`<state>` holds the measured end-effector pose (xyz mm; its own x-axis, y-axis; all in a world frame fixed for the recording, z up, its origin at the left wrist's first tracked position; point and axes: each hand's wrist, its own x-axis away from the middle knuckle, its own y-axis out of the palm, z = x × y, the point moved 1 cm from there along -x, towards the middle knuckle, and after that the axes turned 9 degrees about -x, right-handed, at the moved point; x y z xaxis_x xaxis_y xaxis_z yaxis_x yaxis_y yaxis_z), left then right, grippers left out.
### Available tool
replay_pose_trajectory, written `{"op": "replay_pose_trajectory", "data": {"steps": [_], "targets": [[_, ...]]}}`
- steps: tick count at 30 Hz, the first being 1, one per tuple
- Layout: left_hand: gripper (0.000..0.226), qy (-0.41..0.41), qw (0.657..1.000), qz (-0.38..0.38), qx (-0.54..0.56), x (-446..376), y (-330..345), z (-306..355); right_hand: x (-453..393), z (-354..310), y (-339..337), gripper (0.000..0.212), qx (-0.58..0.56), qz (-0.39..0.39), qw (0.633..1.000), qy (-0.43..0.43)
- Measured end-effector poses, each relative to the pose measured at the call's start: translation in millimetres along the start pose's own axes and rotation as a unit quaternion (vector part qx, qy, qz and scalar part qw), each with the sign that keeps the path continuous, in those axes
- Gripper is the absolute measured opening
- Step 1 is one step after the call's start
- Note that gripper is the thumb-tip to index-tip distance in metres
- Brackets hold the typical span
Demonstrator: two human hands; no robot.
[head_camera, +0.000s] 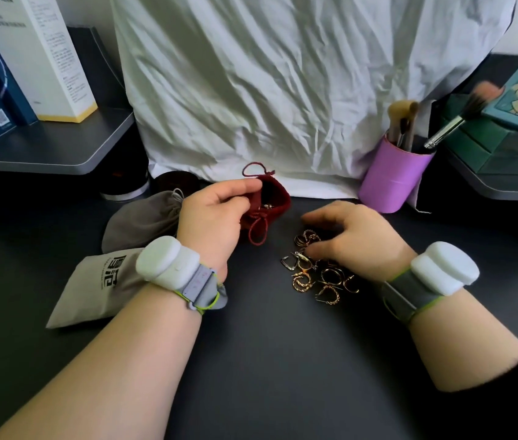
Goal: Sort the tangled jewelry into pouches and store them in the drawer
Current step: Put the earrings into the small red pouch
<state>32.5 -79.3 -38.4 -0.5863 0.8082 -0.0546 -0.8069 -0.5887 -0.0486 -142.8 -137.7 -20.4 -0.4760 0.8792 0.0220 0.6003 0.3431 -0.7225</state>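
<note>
While our left hand (pixel 213 214) is pinching open the soft red pouch (pixel 270 201), its inside staying dark, our right hand (pixel 356 239) is curling over twisted gold earrings (pixel 318 274) at four o'clock, grasp unclear.

Soft daylight coming in from about 11 o'clock, brightening white sheet (pixel 283 84). My hands casting faint, diffuse shadows on dark desk (pixel 267 360). No harsh glare showing. Wide-angle lens bending shelf edges at 9 and 3 o'clock. Makeup brush (pixel 461 115) at 2 o'clock looking blurred. Centre staying fairly sharp, slight overall softness.
</note>
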Motion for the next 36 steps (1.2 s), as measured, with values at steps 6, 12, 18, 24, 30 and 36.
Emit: {"op": "replay_pose_trajectory", "data": {"steps": [6, 12, 18, 24, 30, 36], "targets": [[0.039, 0.004, 1.000, -0.003, -0.009, 0, 0, -1, -2, -2, 9, 0.032, 0.054, -0.018, 0.998, -0.024], [0.035, 0.042, 0.995, -0.043, -0.079, 7, 3, -2, -2, 0, 7, 0.018, 0.047, -0.006, 0.998, -0.039], [0.033, 0.068, 0.990, -0.063, -0.109, 10, 6, 0, -2, 0, 5, 0.020, -0.010, 0.007, 1.000, -0.027], [0.031, 0.065, 0.990, -0.066, -0.109, 11, 6, 1, 1, 1, 2, 0.024, -0.240, 0.010, 0.971, 0.007], [0.031, 0.059, 0.988, -0.091, -0.113, 13, 8, 2, 4, -10, 2, 0.023, -0.472, 0.077, 0.876, -0.060], [0.032, 0.063, 0.987, -0.107, -0.106, 16, 11, 3, 1, -16, 12, 0.024, -0.425, 0.113, 0.894, -0.086]]}}
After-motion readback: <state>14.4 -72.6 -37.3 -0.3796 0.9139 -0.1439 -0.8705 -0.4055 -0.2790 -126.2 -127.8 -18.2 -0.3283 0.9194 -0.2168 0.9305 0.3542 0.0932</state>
